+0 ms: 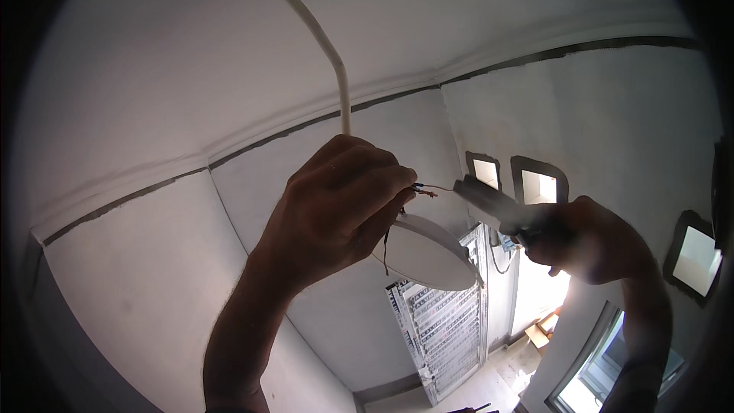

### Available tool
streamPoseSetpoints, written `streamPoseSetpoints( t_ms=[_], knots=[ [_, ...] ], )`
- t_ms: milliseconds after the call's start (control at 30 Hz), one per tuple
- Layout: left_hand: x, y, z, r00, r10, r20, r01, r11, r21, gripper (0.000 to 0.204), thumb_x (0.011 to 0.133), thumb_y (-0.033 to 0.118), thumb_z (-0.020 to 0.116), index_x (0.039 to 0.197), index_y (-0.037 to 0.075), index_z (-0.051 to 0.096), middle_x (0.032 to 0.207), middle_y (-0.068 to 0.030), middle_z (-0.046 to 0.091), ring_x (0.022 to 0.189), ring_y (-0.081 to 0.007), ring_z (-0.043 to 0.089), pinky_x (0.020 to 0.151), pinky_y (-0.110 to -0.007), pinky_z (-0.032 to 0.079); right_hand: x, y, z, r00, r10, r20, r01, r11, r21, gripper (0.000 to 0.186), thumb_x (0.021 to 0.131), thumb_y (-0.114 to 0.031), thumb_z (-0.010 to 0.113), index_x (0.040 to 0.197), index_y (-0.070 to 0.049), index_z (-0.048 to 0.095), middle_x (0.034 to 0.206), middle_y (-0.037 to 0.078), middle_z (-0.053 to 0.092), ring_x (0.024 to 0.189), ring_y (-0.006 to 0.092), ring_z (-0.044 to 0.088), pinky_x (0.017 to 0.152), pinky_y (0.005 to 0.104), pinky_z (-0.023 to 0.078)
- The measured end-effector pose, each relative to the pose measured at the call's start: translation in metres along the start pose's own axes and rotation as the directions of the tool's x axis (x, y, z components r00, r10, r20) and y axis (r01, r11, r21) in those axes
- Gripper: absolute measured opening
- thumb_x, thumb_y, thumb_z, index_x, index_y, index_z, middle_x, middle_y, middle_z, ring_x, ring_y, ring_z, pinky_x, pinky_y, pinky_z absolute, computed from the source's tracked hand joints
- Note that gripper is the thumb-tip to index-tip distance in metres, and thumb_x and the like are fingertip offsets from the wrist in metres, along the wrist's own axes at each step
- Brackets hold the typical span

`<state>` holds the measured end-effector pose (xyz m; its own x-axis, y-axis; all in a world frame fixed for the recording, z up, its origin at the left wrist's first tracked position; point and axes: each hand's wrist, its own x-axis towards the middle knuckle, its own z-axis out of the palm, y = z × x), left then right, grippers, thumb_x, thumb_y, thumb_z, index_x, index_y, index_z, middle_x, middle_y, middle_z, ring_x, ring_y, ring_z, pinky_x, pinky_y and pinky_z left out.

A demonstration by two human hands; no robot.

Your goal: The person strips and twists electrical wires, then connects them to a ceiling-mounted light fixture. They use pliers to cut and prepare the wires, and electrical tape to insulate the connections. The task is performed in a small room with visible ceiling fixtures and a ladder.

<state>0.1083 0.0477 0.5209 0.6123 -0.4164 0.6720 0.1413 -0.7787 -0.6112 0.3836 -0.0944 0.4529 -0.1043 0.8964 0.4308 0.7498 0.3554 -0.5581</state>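
My left hand (pixel 336 206) is closed in a pinch on thin electrical wires (pixel 425 192), whose bare copper ends stick out past the fingertips. A thick white cable (pixel 317 30) comes down from the ceiling to the top of this hand. Just below the fingers hangs a round white disc (pixel 432 254), which looks like a light fitting, with a dark lead (pixel 386 252) beside it. My right hand (pixel 596 241) is wrapped round a pair of pliers (pixel 487 200). Their dark jaws are at the tip of one straight copper strand; the exact grip is too blurred to tell.
Grey-white walls meet the ceiling along a dark painted strip (pixel 267 136). Small square openings (pixel 539 186) with dark borders let in light at the right. A door or panel covered in printed film (pixel 447 321) stands below, near a window (pixel 592 367) at lower right.
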Motion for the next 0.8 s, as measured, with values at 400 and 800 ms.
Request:
streamPoseSetpoints(
  t_ms=[400, 800],
  knots=[
    [0.000, 0.004, 0.013, 0.999, -0.004, -0.052, 0.007, 0.999, 0.054, 0.023, 0.082, 0.008, 0.084, 0.102, 0.009, 0.073, 0.090, -0.0038, 0.072, 0.086, -0.0188, 0.071, 0.074, -0.032, 0.061, 0.021, -0.006, -0.020, 0.969, -0.135, 0.205, 0.160, 0.981, -0.112, 0.022, 0.100, -0.018, 0.062, 0.115, -0.001, 0.066, 0.071, 0.010, 0.065, 0.060, 0.0173, 0.063, 0.057, 0.0354, 0.049],
    [0.000, 0.003, 0.013, 1.000, 0.013, 0.018, -0.015, 0.992, 0.122, 0.021, 0.081, 0.010, 0.083, 0.099, 0.007, 0.073, 0.087, -0.0044, 0.072, 0.083, -0.0194, 0.070, 0.071, -0.032, 0.059, 0.041, 0.016, -0.012, 0.939, -0.193, 0.286, 0.162, 0.979, 0.127, 0.030, 0.102, -0.026, 0.058, 0.112, 0.001, 0.065, 0.076, 0.007, 0.065, 0.069, 0.0169, 0.065, 0.065, 0.0352, 0.050]
  ],
)
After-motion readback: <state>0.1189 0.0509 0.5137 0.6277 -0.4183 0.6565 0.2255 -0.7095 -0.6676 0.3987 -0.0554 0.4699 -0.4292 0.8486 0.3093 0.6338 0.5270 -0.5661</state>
